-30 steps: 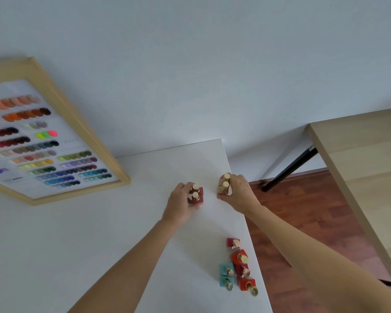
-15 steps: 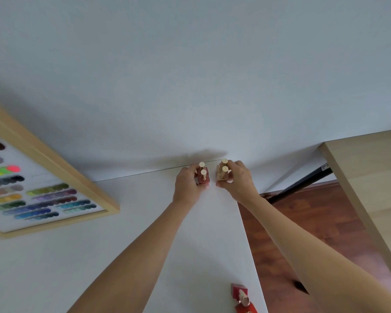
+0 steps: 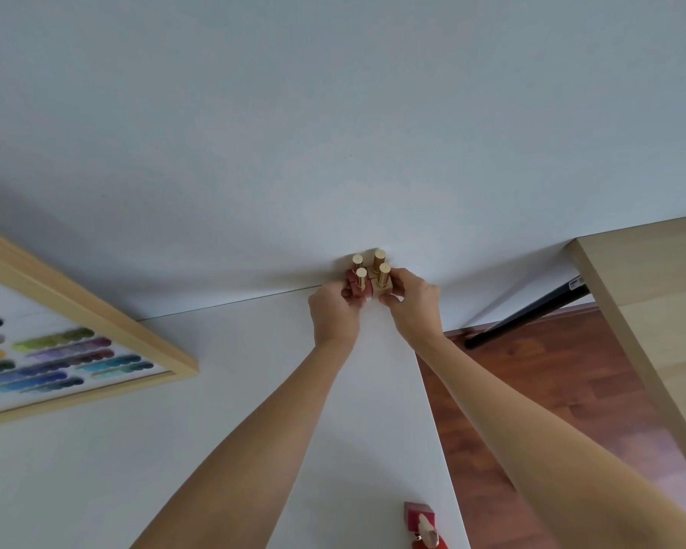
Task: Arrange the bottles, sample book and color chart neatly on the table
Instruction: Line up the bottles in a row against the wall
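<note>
I am pinching four bottles (image 3: 370,276) between my left hand (image 3: 335,315) and right hand (image 3: 414,307); they are standing upright, gold caps pointing up.

White wall, wooden floor and a second table

The white wall (image 3: 333,112) rises behind the desk (image 3: 222,390); right of the desk lie reddish wooden floor (image 3: 531,390), a black leg (image 3: 531,315) and a light wooden table (image 3: 658,311).

The far right corner of the white table (image 3: 254,390), at frame centre, is filled by four gold-capped bottles (image 3: 369,277) pressed against the wall (image 3: 333,112) and enclosed by the left hand (image 3: 333,315) and right hand (image 3: 416,307). Open tabletop is left between the forearms and toward the lower left. The left side is blocked by the framed color chart (image 3: 76,350); a red bottle (image 3: 422,525) is stood at the bottom edge.
</note>
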Tool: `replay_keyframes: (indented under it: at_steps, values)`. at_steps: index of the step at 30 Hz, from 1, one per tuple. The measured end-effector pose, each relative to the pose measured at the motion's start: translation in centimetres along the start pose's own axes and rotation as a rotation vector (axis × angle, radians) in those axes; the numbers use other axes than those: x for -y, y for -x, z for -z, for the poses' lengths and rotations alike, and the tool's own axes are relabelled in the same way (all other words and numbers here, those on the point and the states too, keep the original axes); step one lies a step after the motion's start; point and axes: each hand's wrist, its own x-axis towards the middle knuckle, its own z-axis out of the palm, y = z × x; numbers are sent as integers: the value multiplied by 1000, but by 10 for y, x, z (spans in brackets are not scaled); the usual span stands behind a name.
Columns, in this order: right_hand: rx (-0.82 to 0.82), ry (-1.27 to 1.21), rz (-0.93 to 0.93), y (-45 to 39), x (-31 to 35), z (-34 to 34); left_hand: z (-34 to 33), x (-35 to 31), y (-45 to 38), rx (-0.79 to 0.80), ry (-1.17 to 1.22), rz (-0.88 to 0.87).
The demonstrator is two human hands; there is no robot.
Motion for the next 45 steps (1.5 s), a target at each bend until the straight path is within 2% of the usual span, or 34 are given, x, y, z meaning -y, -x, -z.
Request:
replay_keyframes:
  at_steps: [4,8,13,17,21,26,30,33,38,45]
  values:
    - [-3,63,40,0,0,2,0,1,0,-10,-33,-8]
    - [38,178,86,2,9,8,4,-1,-1,60,-124,26]
    - [20,95,-18,31,11,31,20,5,22,182,-230,106]
    - [13,120,35,86,0,60,46,17,77,322,-185,39]
    - [60,157,13,154,-18,85,71,32,148,468,-208,-25]
    - [161,200,-46,231,-35,104,89,54,231,651,-328,-102]
    - [250,264,-66,278,-43,111,86,66,274,735,-450,-163]
    - [296,297,-96,304,-47,113,77,72,293,733,-494,-194]
    - [391,278,-147,333,-47,108,62,73,307,606,-548,-237]
    - [376,294,-64,348,-35,103,51,71,316,463,-608,-306]
